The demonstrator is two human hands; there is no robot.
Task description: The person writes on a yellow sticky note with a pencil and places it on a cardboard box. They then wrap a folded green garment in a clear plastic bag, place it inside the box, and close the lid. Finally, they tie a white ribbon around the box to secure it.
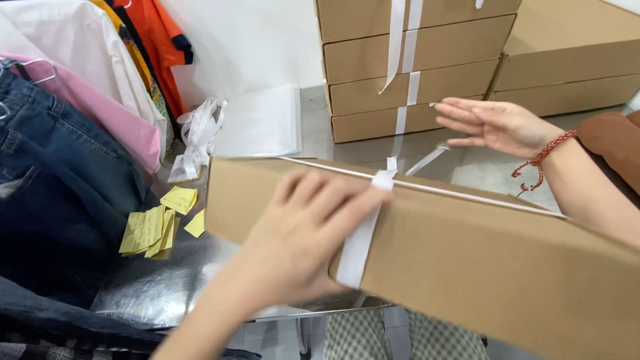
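Note:
A flat brown cardboard box point(480, 260) lies tilted across the front of the view, with a white ribbon point(360, 240) wrapped around it and crossed at its top edge. My left hand point(300, 247) grips the box's near side, fingers pressed over the ribbon. My right hand point(493, 123), with a red string bracelet on the wrist, hovers open above the box's far side, fingers stretched out to the left. A loose ribbon end point(427, 160) trails just below it.
A ribbon-tied stack of flat boxes point(413, 87) stands at the back, with larger boxes point(567, 67) to its right. Yellow paper notes point(157, 227), a ribbon bundle point(197, 133) and clear bags point(260, 123) lie on the metal table point(167, 287). Hanging jeans point(53, 187) and shirts fill the left.

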